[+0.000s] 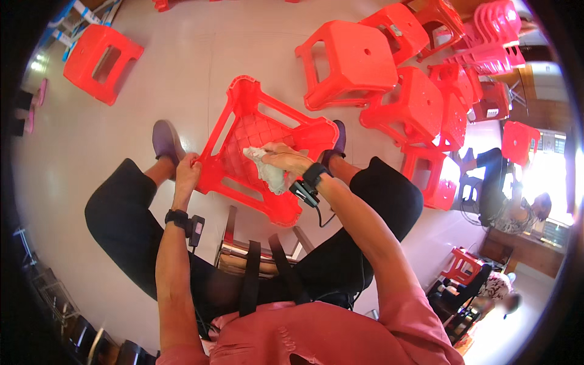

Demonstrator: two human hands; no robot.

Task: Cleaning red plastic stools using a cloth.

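A red plastic stool [248, 106] is turned over between my feet, its legs pointing up towards me and the ribbed underside of its seat showing. On the left, my left hand [188, 173] is closed around a part of the stool's frame. My right hand [285, 159] holds a crumpled white cloth [270, 175] inside the upturned stool, over the underside of the seat. Both wrists wear black straps with small wired devices.
More red stools [356, 59] stand close together at the upper right, with stacked pink stools [495, 23] behind. One red stool [102, 64] is at the upper left. Two other people sit at the far right. A shiny metal seat frame [237, 248] is below my lap.
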